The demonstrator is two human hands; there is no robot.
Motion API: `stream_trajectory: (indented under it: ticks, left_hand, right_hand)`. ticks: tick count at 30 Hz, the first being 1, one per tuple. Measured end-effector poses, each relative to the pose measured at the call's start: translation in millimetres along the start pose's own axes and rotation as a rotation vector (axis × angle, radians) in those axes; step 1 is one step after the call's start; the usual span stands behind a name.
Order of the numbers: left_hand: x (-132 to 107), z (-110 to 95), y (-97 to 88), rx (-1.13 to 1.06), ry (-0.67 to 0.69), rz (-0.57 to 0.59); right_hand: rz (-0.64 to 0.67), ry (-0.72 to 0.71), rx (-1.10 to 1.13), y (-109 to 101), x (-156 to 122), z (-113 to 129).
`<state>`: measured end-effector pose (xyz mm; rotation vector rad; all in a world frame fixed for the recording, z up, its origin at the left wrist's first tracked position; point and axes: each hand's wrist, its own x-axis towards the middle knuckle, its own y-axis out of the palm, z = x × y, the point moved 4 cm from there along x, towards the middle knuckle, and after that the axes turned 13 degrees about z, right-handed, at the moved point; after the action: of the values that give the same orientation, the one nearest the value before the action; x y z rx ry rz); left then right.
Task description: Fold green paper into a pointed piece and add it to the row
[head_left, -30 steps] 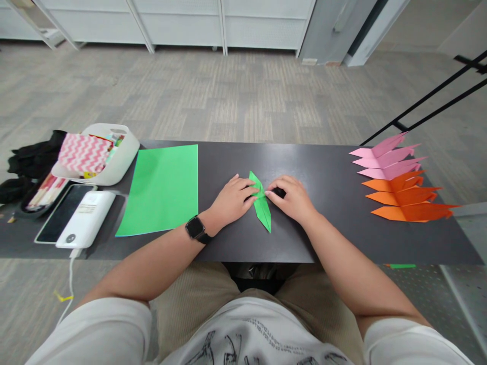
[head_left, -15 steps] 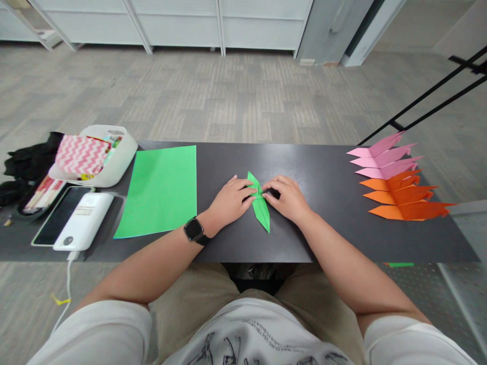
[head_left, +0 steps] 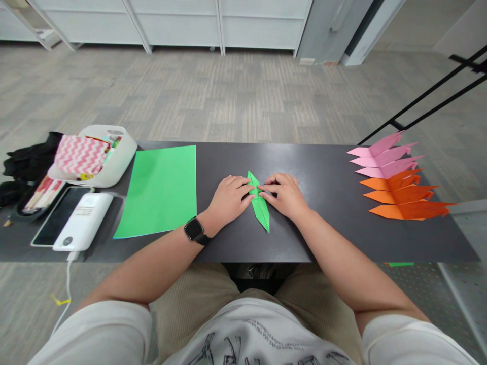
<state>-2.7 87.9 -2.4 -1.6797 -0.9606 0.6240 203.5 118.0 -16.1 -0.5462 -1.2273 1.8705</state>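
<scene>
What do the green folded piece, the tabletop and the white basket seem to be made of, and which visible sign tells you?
Green folded piece: thin matte paper; crisp creases and a sharp tip.
Tabletop: smooth dark board, perhaps laminate; faint sheen and a thin straight edge.
White basket: probably moulded plastic; rounded rim with a cut-out handle, slight gloss.

**Folded green origami piece (head_left: 262, 210) on the dark tabletop (head_left: 335, 233)**

We see a long, narrow piece of bright green paper, folded to a point at both ends and lying flat near the middle of the table. Its length runs away from us at a slight slant, with the far tip leaning left and the near tip leaning right. A crease runs along it. Our left hand (head_left: 228, 196) and right hand (head_left: 287, 196) press fingertips on its far half, hiding part of it.
</scene>
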Motion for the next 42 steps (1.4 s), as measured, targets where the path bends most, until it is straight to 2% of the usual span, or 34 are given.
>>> stream_trajectory:
  ticks: [5, 9, 13, 18, 27, 42]
  left_hand:
    - [-1.1, -2.0, -1.6, 0.038, 0.016, -0.040]
    - [-5.5, -6.7, -3.6, 0.053, 0.186, -0.078]
    - [-13.6, -6.9, 0.4, 0.071, 0.299, -0.029]
    - [-20.0, -7.0, 1.5, 0.093, 0.299, 0.042]
    - [-23.3, -16.2, -2.4, 0.121, 0.251, 0.100]
    - [-25.9, -24.3, -3.5, 0.133, 0.177, 0.156]
  right_hand:
    - [0.008, -0.010, -0.022, -0.4, -0.5, 1.1]
    - [0.013, -0.017, -0.039, 0.1, 0.0, 1.2]
    - [0.000, -0.021, -0.042, 0.6, -0.1, 1.0]
    - [-0.012, -0.028, -0.038, 0.7, -0.3, 1.1]
    - [-0.048, -0.047, -0.009, 0.3, -3.0, 0.7]
    - [0.007, -0.002, -0.138, -0.2, -2.6, 4.6]
